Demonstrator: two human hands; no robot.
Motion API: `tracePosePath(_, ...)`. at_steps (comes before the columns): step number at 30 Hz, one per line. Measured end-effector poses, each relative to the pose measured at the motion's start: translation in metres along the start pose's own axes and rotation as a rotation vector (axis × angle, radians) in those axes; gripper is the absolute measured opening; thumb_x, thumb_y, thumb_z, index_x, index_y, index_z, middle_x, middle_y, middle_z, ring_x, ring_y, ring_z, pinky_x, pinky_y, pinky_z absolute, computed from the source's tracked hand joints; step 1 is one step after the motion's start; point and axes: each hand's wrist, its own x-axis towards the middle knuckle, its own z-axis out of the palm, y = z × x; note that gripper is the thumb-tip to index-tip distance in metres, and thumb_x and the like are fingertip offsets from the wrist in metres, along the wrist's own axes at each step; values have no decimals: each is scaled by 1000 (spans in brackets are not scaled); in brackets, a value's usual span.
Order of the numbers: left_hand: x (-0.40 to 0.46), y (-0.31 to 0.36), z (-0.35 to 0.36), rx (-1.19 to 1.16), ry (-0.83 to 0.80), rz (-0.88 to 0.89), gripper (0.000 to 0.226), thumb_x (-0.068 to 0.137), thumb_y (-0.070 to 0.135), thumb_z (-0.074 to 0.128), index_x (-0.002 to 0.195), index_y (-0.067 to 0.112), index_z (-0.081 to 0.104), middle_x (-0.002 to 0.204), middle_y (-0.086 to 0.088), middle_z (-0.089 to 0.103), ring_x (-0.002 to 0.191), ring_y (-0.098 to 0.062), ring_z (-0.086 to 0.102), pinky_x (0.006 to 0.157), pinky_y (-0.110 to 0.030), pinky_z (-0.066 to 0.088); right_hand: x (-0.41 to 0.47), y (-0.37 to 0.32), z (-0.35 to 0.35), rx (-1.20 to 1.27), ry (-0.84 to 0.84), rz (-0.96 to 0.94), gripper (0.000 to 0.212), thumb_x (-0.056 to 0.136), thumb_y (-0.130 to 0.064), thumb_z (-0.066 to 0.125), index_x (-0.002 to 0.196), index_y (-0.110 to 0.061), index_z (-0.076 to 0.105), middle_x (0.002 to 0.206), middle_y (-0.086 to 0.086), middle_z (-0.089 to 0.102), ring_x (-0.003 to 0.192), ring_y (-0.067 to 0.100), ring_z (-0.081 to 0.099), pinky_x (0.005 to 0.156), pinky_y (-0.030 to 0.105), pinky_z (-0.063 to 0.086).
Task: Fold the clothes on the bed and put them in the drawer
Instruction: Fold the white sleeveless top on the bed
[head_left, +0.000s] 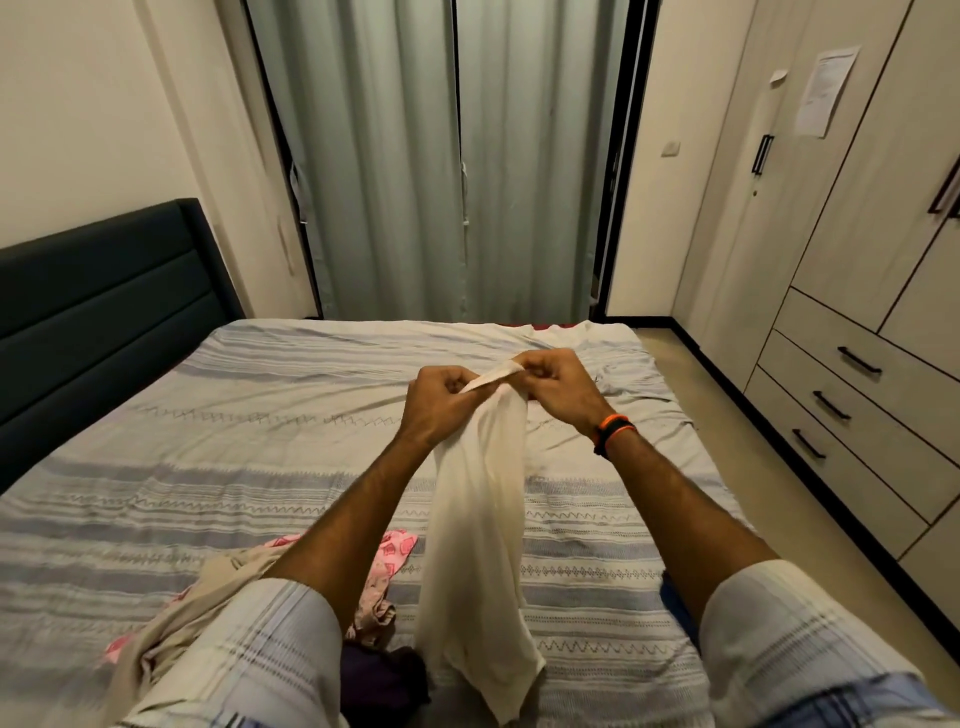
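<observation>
Both our hands pinch the top hem of a cream garment (480, 519): the left hand (436, 402) curls its fingers round one end of the band, the right hand (558, 387) grips the other end, and the cloth hangs down between our forearms over the middle of the bed (234, 415), its lower end reaching toward the bed's near edge. An orange-and-black wristband (613, 428) sits on our right wrist. At the near edge, under our left arm, lie a pink patterned piece (387, 564), a beige garment (171, 623) and something dark purple (382, 680). A dark headboard (98, 291) bounds the bed's left side, and grey-green curtains (447, 156) hang beyond its far edge. To the right stands a wardrobe with three closed drawers (852, 400); a printed sheet of paper (826, 91) is stuck on a door, its writing too small to read.
</observation>
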Motion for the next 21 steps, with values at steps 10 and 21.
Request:
tracePosePath(10, -19, -53, -10, 280, -141, -151, 25, 87, 35, 69, 67, 22, 62, 69, 4, 61, 68, -13, 55, 61, -24, 40, 7, -10, -11, 75, 413, 229, 33, 99, -26, 53, 85, 1, 65, 82, 7, 61, 78, 18, 52, 73, 33, 43)
tracePosePath(21, -30, -65, 7, 205, -193, -53, 27, 72, 32, 86, 78, 21, 62, 75, 9, 65, 72, -3, 59, 64, -23, 40, 7, -5, -25, -3, 303, 150, 64, 90, -52, 59, 72, 10, 52, 67, 8, 49, 64, 20, 45, 64, 35, 41)
